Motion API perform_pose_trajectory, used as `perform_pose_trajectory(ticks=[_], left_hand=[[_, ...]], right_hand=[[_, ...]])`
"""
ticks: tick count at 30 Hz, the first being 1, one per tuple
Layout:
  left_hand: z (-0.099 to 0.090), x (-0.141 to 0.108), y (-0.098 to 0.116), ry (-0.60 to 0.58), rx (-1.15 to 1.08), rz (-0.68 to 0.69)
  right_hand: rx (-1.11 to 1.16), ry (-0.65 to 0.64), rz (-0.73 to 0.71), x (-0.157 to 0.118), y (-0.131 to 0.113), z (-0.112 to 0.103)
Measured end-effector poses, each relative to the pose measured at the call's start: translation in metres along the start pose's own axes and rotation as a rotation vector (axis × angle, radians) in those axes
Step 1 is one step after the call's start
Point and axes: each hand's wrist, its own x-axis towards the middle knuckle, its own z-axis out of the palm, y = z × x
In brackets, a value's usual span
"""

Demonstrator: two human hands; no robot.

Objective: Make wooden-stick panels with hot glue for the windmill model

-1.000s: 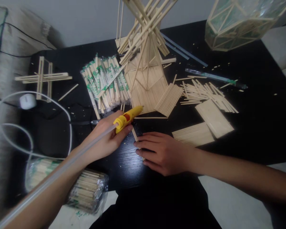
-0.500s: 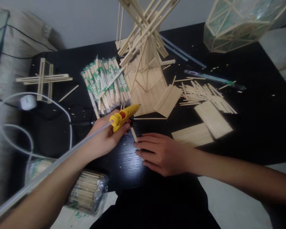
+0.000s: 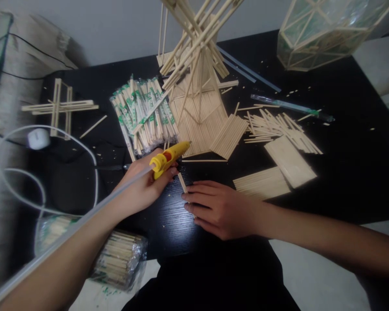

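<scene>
Left hand (image 3: pixel 142 181): fingers wrapped round the yellow glue gun (image 3: pixel 170 157), thumb near its grip, far fingers mostly hidden. Nozzle points up and right, over the edge of the slatted panel (image 3: pixel 199 129). Long clear rod (image 3: pixel 94 209) runs from the gun's back end, above the left forearm.

Right hand (image 3: pixel 220 209): palm down, fingertips slightly apart, touching a short wooden piece (image 3: pixel 182 181) on the black table (image 3: pixel 330 190); cannot tell if they pinch it. Piece sits between the hands, upper end bare, lower part mostly covered by fingers.

Farther out: small slatted pieces (image 3: pixel 262 183) and loose sticks (image 3: pixel 288 131) right of the panel. Wrapped chopsticks (image 3: pixel 144 112) left of it, crossed frame (image 3: pixel 60 106) farther left, white cable (image 3: pixel 95 172) looping below that. Stick structure (image 3: pixel 199 43) stands at the back, faceted frame (image 3: pixel 324 39) back right. Packed bundle (image 3: pixel 119 259) at the near left edge.
</scene>
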Motion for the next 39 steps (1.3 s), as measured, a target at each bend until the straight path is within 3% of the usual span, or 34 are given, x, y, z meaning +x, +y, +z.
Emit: perform_pose_trajectory(ticks=[34,39], left_hand=[[0.0,0.001,0.0,-0.031,-0.041,0.05],[-0.011,0.001,0.002,0.004,-0.004,0.066]], right_hand=[[-0.011,-0.003,0.019,0.001,-0.001,-0.002],[-0.008,-0.004,0.012,0.0,0.0,-0.001]])
